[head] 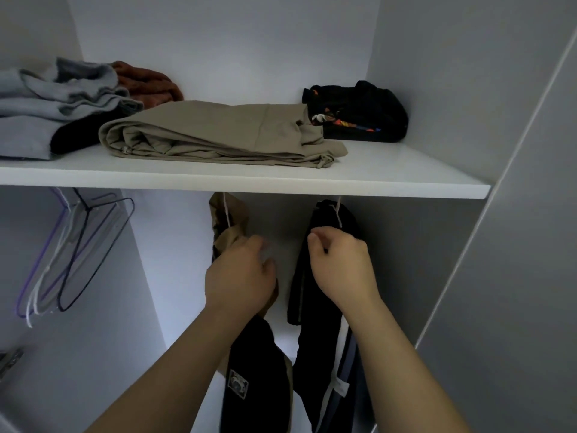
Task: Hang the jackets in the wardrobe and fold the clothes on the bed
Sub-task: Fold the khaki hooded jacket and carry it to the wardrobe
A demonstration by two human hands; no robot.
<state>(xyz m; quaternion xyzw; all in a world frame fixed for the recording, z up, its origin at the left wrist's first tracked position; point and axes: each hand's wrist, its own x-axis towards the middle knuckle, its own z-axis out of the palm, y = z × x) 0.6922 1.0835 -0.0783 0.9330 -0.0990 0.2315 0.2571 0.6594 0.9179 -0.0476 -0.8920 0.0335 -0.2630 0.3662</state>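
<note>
With left hand gripping the tan jacket and right hand pinching the black jacket, hung side by side just under the shelf inside the wardrobe, ease the 2 apart gently, keeping collars centred on their hangers and sleeves falling straight.

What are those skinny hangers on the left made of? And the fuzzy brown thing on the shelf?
The hangers look like thin wire, probably coated metal: slim bent outlines in purple, white and black. The rust-brown cloth looks like fleece or terry: matte, nubby pile.
</note>
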